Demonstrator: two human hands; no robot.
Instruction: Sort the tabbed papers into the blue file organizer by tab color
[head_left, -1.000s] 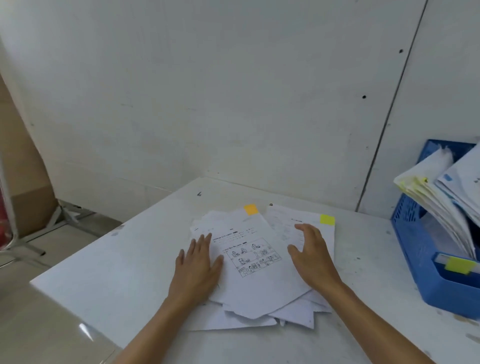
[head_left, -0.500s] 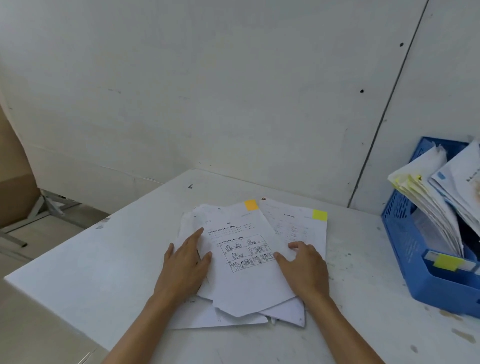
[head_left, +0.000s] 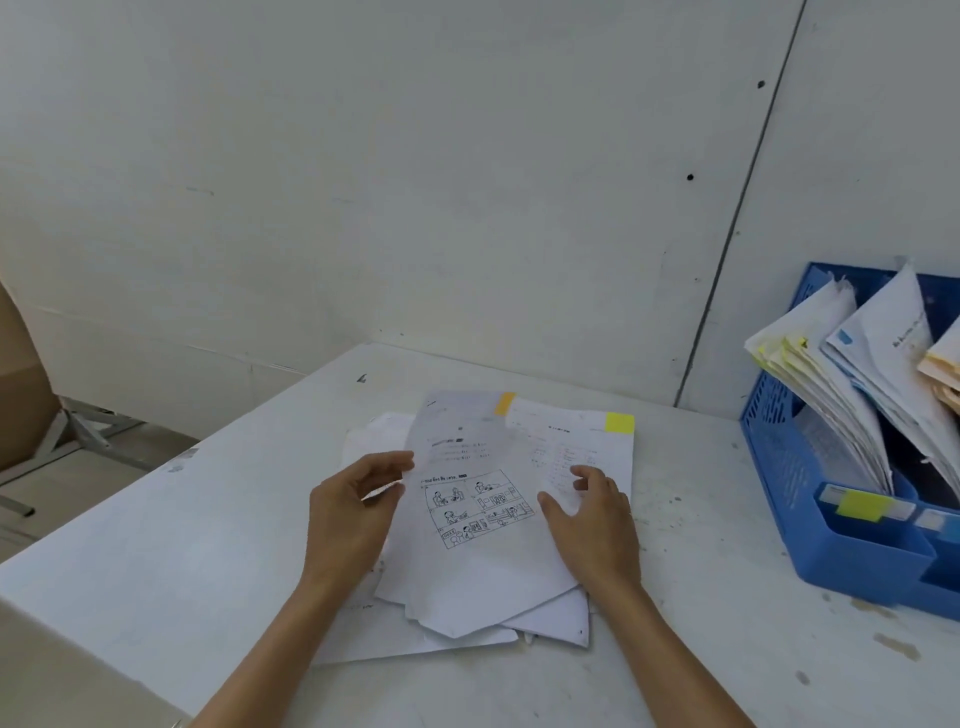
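White table, hands at paper pile's side edges.

The left hand hovers, fingers curled loosely apart; at three o'clock, the right hand lies palm down.

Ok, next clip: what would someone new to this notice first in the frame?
Probably the loose pile of papers mid-table, its top sheet showing a comic-style drawing, with an orange tab and a yellow tab at the far edges. Both hands frame it: the left hand curled at its left edge, the right hand resting on it. At the right edge stands the blue file organizer, already stuffed with papers.
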